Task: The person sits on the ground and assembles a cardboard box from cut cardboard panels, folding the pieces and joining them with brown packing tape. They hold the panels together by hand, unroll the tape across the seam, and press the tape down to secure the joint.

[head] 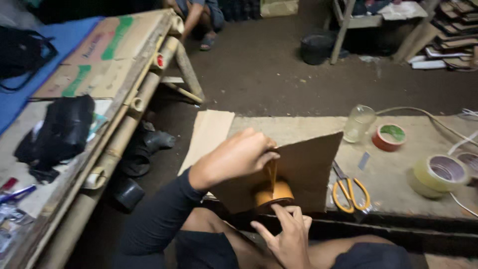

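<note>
Brown cardboard (308, 169) stands tilted on the mat (398, 169), and everything else places itself around it. Left hand (234, 157) closes over the cardboard's upper left edge, fingers pinching it. Just below that edge, against the cardboard's face, sits an orange tape roll (273, 193); the right hand (286, 234) presses fingertips on the roll's lower rim, curled around it, though how firmly it grips I cannot tell. Right of the cardboard lie yellow-handled scissors (351, 192), touching its lower corner. Further right rest a clear tape roll (438, 172) and a red roll (389, 137), with a glass (358, 122) just above the cardboard's top corner.
</note>
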### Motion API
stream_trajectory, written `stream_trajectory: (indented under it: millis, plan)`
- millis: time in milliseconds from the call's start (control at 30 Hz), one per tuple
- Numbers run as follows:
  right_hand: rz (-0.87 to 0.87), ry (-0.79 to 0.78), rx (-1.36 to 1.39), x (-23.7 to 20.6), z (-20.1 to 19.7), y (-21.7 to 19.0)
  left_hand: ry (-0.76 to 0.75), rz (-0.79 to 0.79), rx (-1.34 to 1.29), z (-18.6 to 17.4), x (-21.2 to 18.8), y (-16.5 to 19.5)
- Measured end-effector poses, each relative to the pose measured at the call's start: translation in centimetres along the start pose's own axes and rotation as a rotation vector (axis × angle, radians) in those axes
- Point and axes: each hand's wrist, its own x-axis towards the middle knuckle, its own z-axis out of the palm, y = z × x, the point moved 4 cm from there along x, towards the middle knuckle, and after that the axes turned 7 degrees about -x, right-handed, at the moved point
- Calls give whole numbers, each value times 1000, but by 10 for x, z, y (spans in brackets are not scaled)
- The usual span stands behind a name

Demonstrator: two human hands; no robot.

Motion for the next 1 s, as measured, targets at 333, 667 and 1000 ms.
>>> stream_trajectory:
  millis: [333, 667, 1000]
  plan:
    - [123, 19, 57, -6, 34, 6, 7, -15, -2, -12, 8, 3]
    - [28, 235, 293, -68, 102, 193, -84, -15, -96, -19, 18, -19]
    - [320, 55, 653, -84, 89, 214, -385, -101, -382, 52, 24, -125]
